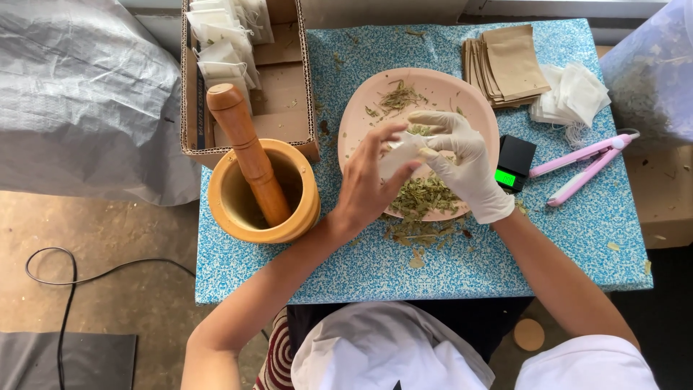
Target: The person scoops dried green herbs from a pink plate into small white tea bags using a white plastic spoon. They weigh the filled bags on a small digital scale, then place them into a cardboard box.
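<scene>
A wooden mortar point(263, 191) with its turned wooden pestle point(249, 152) stands at the left of the blue speckled counter point(361, 267). Beside it, the bare left hand point(368, 180) pinches a small white paper sachet point(399, 153) over the pink round plate point(361, 119) of dried green herb point(424, 195). The gloved right hand point(462, 162) grips the sachet's other edge. It looks light, limp and tearable; the edges seem the safest hold.

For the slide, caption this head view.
Bare left hand and gloved right hand hold small white filter bag over pink round plate of dried herbs.
</scene>
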